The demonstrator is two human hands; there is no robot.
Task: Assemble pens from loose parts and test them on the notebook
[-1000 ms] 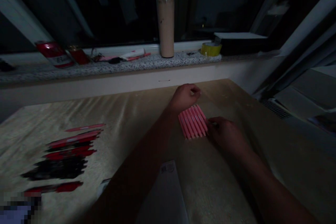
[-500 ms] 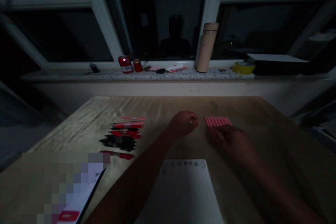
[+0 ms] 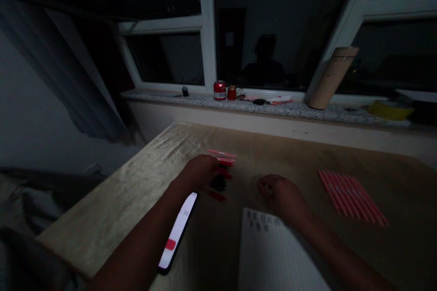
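My left hand (image 3: 200, 172) lies over a pile of red and black pens (image 3: 221, 170) on the wooden table (image 3: 136, 177); dim light hides whether it grips one. My right hand (image 3: 282, 193) hovers at the top edge of a white lined notepad (image 3: 273, 250), fingers curled, nothing visible in it. A neat row of pink pens (image 3: 351, 191) lies flat to the right, apart from both hands.
A lit phone (image 3: 177, 232) lies by my left forearm. On the stone windowsill (image 3: 290, 109) stand a red can (image 3: 219, 90), a small red jar (image 3: 231, 92), a tan tube (image 3: 330, 79) and a yellow tape roll (image 3: 391, 110). A curtain (image 3: 61, 63) hangs at left.
My view swung left. My left hand moved from beside the pink pens to the red and black pile. My right hand left the pink row and came to the notepad's top.
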